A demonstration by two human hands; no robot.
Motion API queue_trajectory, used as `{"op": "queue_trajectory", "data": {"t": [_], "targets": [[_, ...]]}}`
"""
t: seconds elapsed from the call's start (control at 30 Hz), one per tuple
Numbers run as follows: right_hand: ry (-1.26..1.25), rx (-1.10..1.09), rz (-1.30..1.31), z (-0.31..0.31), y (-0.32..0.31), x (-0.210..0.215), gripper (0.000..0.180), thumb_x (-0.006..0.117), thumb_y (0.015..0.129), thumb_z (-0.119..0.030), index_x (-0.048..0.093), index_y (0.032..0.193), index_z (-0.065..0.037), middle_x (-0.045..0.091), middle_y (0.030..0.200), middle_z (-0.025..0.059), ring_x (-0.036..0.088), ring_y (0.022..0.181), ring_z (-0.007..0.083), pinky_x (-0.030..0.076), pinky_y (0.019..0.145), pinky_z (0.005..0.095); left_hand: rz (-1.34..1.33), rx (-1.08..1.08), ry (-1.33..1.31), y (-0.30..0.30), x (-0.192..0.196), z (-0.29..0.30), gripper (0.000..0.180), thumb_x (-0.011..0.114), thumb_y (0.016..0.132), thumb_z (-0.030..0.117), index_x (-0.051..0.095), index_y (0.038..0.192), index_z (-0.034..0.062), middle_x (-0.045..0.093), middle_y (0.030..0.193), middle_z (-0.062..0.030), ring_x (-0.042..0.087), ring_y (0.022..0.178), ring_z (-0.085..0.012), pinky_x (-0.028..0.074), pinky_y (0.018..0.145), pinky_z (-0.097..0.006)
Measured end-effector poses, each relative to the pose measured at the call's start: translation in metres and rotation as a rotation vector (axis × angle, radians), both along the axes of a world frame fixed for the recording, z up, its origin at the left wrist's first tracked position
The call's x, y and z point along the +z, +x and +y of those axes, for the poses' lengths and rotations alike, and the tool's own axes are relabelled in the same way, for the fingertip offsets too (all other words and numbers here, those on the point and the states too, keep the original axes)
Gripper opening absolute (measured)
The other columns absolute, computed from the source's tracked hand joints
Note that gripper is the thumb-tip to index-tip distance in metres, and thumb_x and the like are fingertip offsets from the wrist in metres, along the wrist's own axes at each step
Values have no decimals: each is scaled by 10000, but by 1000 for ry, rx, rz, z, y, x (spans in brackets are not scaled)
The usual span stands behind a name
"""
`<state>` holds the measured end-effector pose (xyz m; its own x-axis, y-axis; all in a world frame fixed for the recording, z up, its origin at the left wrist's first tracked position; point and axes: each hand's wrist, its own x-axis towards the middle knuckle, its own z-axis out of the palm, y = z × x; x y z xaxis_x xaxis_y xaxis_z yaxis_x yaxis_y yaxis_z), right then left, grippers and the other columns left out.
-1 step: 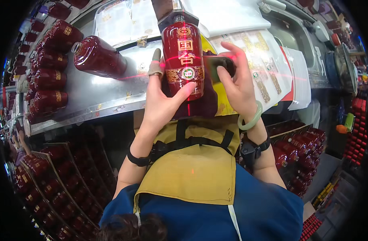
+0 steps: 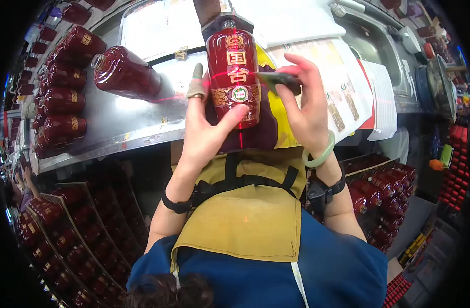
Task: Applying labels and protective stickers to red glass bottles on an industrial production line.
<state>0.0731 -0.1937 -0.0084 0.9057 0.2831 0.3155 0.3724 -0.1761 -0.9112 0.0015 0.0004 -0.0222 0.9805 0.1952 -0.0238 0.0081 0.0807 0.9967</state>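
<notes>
A dark red glass bottle (image 2: 234, 61) with gold lettering and a patterned band lies face up on dark cloth, its neck away from me. My left hand (image 2: 206, 118) steadies its lower part, the thumb pressed on the front and the fingers along the left side. One of those fingers wears a beige finger cover (image 2: 196, 82). To the bottle's right, my right hand (image 2: 306, 105) pinches a small dark scraper-like tool (image 2: 290, 82), whose thin tip reaches the bottle's right edge. Red laser lines cross the bottle.
Another red bottle (image 2: 127, 73) lies on the metal bench (image 2: 112, 120) at left, beside stacked bottles (image 2: 63, 102). Sheets of gold decals (image 2: 342, 77) lie at right, near a sink (image 2: 371, 49). An angled dark holder (image 2: 214, 18) stands at the bottle's neck. Racks of bottles (image 2: 76, 220) fill the lower left.
The tool in my right hand has tilted, and its tip has come left to the bottle's edge. My left hand has barely shifted on the bottle.
</notes>
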Motion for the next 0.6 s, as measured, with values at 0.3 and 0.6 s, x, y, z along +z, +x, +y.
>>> {"op": "queue_trajectory", "data": {"t": [0.3,0.6], "targets": [[-389,441,-733,2,-36,32,257,694,746,-124,757,995,-111,724,1001,-8,664,900,162,522,772,320,-335,79,368,-17,-25,13,849,420,991,551,223,1626,22,255,1657,-272,289,1521,-380,237,1232,-475],[-124,267,-258,-11,-48,2,306,764,813,39,696,1106,-18,740,972,61,712,841,190,567,748,332,-337,-59,1046,-47,-26,12,931,252,937,851,639,1439,170,220,1661,-310,239,1504,-498,225,1210,-584]]}}
